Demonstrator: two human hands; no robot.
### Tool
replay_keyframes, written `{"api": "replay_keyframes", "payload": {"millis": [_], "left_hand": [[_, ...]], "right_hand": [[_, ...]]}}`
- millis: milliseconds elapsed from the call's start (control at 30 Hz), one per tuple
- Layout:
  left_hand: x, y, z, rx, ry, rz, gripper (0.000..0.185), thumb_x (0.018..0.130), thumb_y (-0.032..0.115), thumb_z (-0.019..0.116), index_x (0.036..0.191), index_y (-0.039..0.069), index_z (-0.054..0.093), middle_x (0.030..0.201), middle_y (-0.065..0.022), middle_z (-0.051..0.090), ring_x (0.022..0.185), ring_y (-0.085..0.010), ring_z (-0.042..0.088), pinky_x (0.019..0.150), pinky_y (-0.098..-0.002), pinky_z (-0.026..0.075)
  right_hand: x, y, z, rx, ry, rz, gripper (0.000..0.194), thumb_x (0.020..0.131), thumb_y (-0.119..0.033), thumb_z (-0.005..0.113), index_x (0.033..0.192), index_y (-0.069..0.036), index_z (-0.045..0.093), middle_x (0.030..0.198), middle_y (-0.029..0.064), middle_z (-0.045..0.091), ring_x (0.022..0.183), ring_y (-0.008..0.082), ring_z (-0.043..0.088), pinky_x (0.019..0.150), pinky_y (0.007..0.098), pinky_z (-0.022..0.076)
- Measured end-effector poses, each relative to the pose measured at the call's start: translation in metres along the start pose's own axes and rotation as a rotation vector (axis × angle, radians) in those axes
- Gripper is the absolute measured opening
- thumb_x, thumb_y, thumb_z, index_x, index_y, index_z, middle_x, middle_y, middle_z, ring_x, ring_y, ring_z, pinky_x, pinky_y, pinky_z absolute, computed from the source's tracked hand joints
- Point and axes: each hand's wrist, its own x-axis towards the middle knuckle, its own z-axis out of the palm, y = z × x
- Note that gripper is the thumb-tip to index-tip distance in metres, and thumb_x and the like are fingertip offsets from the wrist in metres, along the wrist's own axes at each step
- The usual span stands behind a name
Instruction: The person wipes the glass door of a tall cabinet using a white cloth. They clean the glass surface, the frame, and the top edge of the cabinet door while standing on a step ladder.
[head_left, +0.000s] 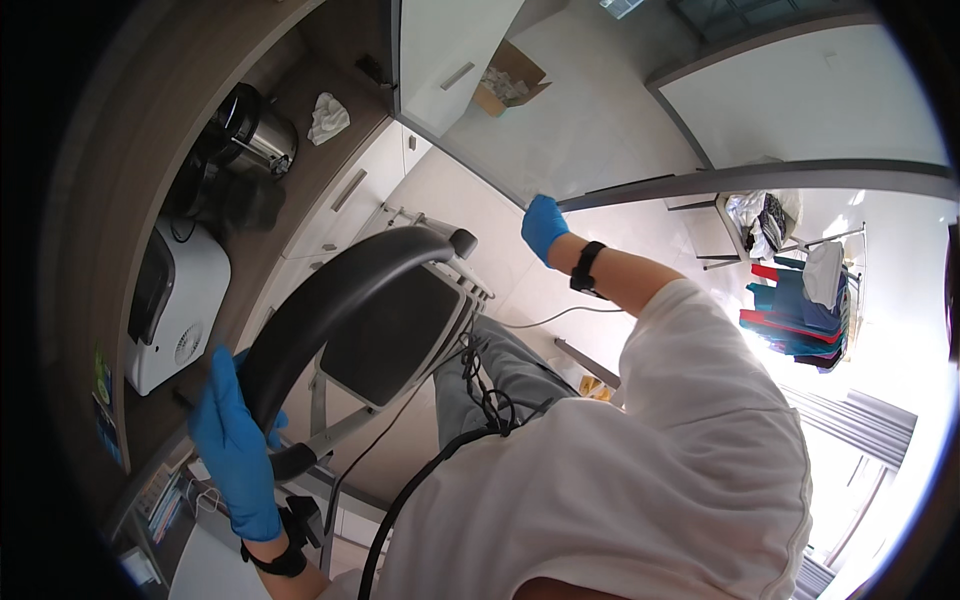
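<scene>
My left hand (236, 457), in a blue glove, grips one side of the curved black padded rail (337, 300) of a metal-framed chair. Fingers and thumb lie on either side of the padding. The chair's dark flat panel (390, 334) shows below the rail, tilted in a light frame. On the right, my gloved right hand (543, 227) is closed at the grey frame (622, 193) of a glass panel, its fingertips hidden. Both my wrists wear black straps.
Along the left, a wooden counter holds a steel pot (266, 146), a white appliance (184, 300) and a crumpled cloth (328, 118). Dark cables (472, 360) hang by my legs. An open carton (510, 79) appears beyond the glass. A garment rack (855, 300) and heaped chair (750, 217) stand right.
</scene>
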Motion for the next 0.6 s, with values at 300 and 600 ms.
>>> {"api": "replay_keyframes", "payload": {"millis": [300, 600], "left_hand": [[-0.002, -0.04, -0.025, 0.469, -0.077, 0.187, 0.06, 0.084, 0.001, 0.057, 0.14, 0.003, 0.035, 0.131, -0.0165, 0.049, 0.106, -0.0299, 0.057, 0.09, -0.0346, 0.048], [-0.007, -0.021, -0.024, 0.847, -0.026, 0.643, 0.052, 0.088, 0.009, 0.054, 0.138, 0.001, 0.038, 0.115, -0.0143, 0.061, 0.092, -0.0293, 0.062, 0.078, -0.0364, 0.047]], "right_hand": [[0.064, -0.015, 0.044, 0.131, 0.002, 0.103, 0.017, 0.079, -0.017, 0.058, 0.087, -0.015, 0.072, 0.088, 0.0049, 0.069, 0.086, 0.0242, 0.064, 0.072, 0.0399, 0.0434], [0.091, -0.009, 0.079, 0.183, 0.236, 0.284, 0.019, 0.079, -0.014, 0.056, 0.089, -0.001, 0.065, 0.084, 0.0125, 0.063, 0.08, 0.0252, 0.063, 0.07, 0.0331, 0.049]]}}
